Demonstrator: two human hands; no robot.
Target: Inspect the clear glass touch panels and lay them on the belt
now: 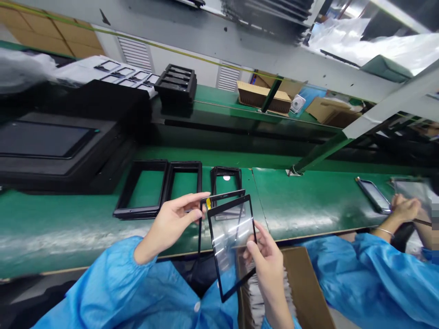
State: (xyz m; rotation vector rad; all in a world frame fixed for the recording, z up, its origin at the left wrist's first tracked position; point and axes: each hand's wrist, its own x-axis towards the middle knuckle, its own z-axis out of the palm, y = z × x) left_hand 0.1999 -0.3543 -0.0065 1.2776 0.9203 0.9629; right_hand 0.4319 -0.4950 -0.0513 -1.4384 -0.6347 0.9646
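My left hand (168,224) pinches a thin black rectangular frame (200,230) by its upper left corner. A small yellow tab (208,204) shows near that corner. In front of the frame, my right hand (267,258) grips a clear glass panel with a black border (224,256) by its right edge, thumb on the near face. Both pieces are tilted and overlap in view; whether they touch, I cannot tell. Behind them on the green bench (284,196) lie stacked black frames (164,187) and a narrower stack of black frames (213,183).
On the left, a large black foam block (116,119) bears a dark-screened panel (44,139). An open cardboard box (305,283) stands below the bench edge by my right arm. A slanted post (318,151) meets the bench. At right, a co-worker's hands (404,210) hold a panel.
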